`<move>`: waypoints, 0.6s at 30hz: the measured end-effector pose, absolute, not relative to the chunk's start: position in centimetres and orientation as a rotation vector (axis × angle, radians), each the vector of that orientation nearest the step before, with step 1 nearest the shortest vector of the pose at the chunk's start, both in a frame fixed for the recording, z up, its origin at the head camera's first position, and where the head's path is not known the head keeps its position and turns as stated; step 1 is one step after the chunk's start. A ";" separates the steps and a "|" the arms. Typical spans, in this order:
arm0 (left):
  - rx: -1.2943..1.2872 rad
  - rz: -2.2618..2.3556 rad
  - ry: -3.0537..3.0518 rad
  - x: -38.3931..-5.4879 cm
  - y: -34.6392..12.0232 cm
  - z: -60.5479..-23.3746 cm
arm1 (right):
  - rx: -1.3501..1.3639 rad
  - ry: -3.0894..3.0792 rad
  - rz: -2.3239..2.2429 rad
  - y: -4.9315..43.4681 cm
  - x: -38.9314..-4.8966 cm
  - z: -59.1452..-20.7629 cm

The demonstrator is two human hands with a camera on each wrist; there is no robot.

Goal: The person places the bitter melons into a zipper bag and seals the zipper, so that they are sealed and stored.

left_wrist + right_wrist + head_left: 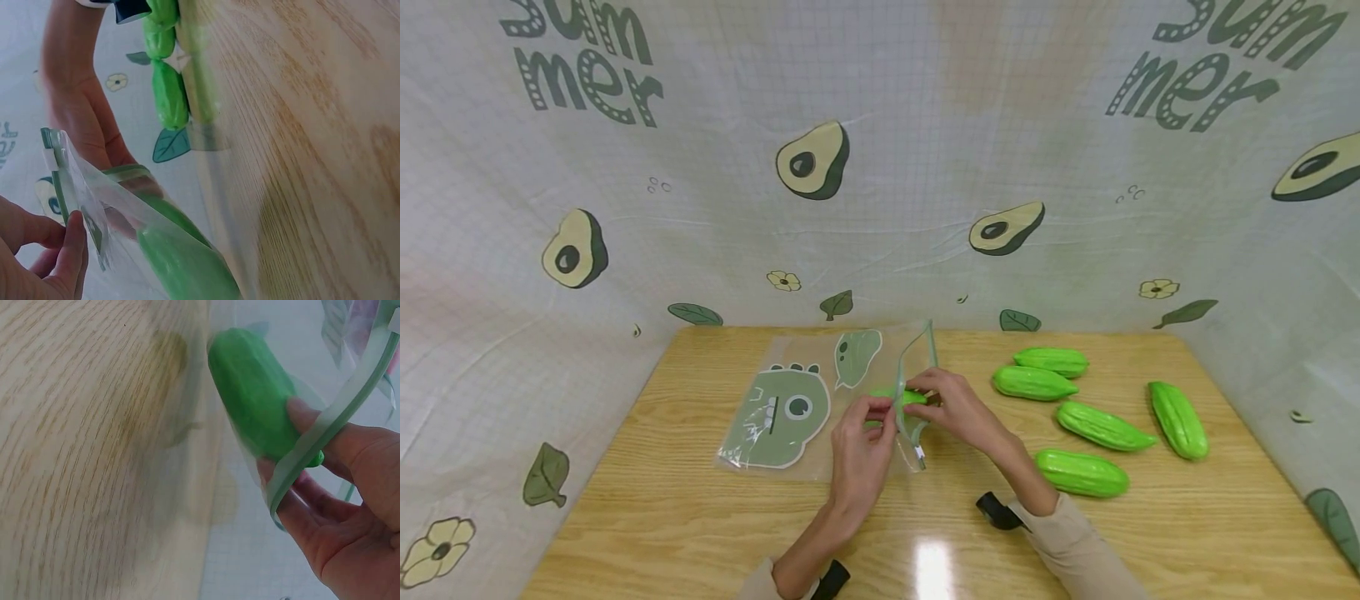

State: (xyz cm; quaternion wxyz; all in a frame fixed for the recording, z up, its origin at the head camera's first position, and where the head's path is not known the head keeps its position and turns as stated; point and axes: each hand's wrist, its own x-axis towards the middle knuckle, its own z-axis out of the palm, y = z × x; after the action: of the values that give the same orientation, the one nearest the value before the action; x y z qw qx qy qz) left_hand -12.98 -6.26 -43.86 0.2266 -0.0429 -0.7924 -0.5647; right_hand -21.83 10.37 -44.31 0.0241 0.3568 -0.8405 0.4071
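A clear zip bag (790, 437) with a green cartoon print lies to the left, its green-edged mouth (931, 342) standing apart on the right side. My left hand (863, 454) pinches the rim of that mouth between thumb and fingers, as the left wrist view also shows. Reaching through the mouth from the right, my right hand (958, 408) holds a bright green ridged gourd (250, 387) by its narrow end. Most of the gourd sits inside the bag, seen through the plastic, and its stem end is at the rim between thumb and fingers.
Several more green gourds lie on the wooden table (685, 517) to the right, among them one nearest the right forearm (1081, 473) and one far right (1178, 421). A printed cloth (910, 167) hangs behind and at both sides of the table.
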 end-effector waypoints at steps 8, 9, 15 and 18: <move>-0.118 -1.556 -2.185 -12.9 -6.3 -43.9 | 1.092 -2.618 1.261 10.0 -21.9 -44.4; -0.119 -1.556 -2.186 -12.9 -6.3 -43.9 | 1.092 -2.621 1.267 10.0 -21.9 -44.4; -0.136 -1.564 -2.182 -12.9 -6.2 -43.9 | 1.100 -2.633 1.318 9.7 -22.0 -44.5; -0.141 -1.564 -2.177 -12.9 -6.2 -44.0 | 1.111 -2.640 1.350 9.7 -22.0 -44.5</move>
State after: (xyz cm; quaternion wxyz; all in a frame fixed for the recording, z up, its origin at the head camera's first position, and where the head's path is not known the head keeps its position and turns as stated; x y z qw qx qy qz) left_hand -12.91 -6.23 -43.98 0.2265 -0.0510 -0.7899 -0.5675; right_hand -22.01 9.68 -44.50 -0.0126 0.3509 -0.8337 0.4263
